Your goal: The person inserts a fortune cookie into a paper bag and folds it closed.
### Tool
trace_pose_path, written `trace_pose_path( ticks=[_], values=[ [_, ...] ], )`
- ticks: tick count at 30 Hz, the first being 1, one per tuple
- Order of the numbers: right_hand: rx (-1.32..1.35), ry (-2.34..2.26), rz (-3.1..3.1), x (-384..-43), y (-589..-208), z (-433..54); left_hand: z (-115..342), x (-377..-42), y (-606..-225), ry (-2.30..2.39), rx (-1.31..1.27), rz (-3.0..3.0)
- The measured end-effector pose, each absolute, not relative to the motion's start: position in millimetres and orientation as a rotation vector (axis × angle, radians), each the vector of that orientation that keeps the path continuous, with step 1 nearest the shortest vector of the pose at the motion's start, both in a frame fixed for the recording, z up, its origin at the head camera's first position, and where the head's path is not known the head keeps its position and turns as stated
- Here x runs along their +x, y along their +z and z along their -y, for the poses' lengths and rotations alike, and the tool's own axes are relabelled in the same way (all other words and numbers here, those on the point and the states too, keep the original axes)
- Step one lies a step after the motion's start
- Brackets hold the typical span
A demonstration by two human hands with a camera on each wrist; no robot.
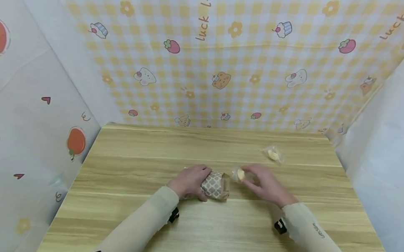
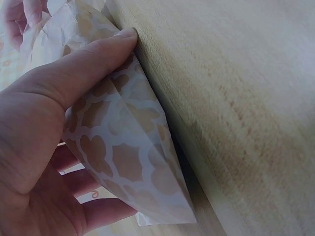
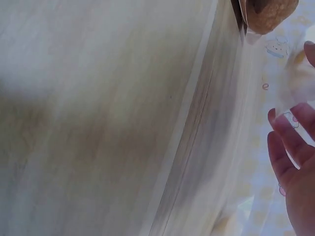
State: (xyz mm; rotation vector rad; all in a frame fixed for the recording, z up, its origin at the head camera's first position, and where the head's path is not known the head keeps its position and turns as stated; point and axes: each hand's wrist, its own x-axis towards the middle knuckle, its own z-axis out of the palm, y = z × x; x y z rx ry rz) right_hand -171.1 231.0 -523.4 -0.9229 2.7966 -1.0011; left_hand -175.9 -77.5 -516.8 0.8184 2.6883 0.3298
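A brown paper bag (image 1: 213,185) with a white lattice pattern lies on its side on the table, its mouth facing right. My left hand (image 1: 189,181) grips its body, the thumb (image 2: 98,61) along one face and the fingers round the other side. Close to the bag's mouth, my right hand (image 1: 264,184) pinches a small clear-wrapped packet (image 1: 240,174) with something pale yellow inside. In the right wrist view the bag's mouth (image 3: 270,17) shows at the top, and the right hand (image 3: 300,152) is partly cut off by the frame's edge.
A second clear-wrapped packet (image 1: 273,153) rests on the wooden table (image 1: 138,147) behind the right hand. A yellow checked backdrop (image 1: 176,89) rises at the table's far edge, and printed white sheets (image 1: 41,81) hang at the sides.
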Motion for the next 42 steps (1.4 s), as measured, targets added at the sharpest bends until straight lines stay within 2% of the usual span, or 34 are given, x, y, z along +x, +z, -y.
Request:
trace_pose_path(
  ticks=[17,22,33,42],
  values=[
    [-1.059,-0.746,-2.825,-167.9,-530.9,-216.1,77.1,-176.7,-518.4,0.325,0.824,-2.682],
    [-1.063,-0.792,-2.798,-168.3,-533.4,-205.9,76.9,-175.9,-518.5,0.327,0.812,-2.681],
    [-0.818,-1.155,-2.655,-165.5,-538.3,-182.6,77.1,-175.4,-516.9,0.353,0.814,-2.684],
    [-0.788,-1.202,-2.643,-166.2,-541.9,-173.5,76.7,-175.9,-517.5,0.35,0.823,-2.682]
  ],
)
